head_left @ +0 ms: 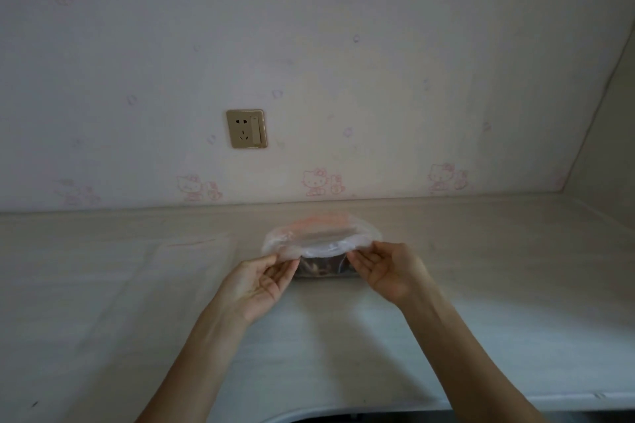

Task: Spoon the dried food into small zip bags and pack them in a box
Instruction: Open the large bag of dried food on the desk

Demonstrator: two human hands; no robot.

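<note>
Two bare forearms reach forward from the lower edge of the view, converging toward the centre. The left hand (263,280) turns palm up, thumb and fingertips pinching at its upper right. The right hand (386,271) mirrors it, palm facing inward, fingers extended and pinching at its upper left. The hands stay apart, wrists slightly bent.
</note>
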